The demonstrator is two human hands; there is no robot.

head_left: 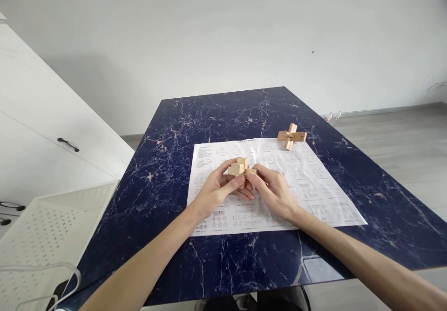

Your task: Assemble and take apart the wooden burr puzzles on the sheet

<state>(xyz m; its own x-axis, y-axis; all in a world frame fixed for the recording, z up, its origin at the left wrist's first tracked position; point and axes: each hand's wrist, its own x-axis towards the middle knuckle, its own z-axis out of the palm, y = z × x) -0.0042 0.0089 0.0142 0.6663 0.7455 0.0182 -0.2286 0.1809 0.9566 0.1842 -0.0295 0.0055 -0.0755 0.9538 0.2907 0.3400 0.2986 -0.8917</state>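
Note:
Between both hands, over the printed sheet, is a wooden block puzzle point(237, 168) of interlocking pale bars. My left hand point(220, 186) grips it from the left, thumb across the front and fingers beneath. From the right, my right hand point(271, 187) pinches a bar end with thumb and forefinger. The fingers hide the lower part of the puzzle. Spread under the hands lies a creased white instruction sheet point(314, 199) with small diagrams and text too fine to read. At its far right corner rests another wooden puzzle point(292, 137), bars crossed.
The dark blue marbled table point(216, 120) reaches toward a pale wall. A flat, shiny rectangular object point(321, 269) lies at the near edge by my right forearm. To the left are a white cabinet point(52, 115), a perforated white surface point(45, 232) and a white cable point(70, 267).

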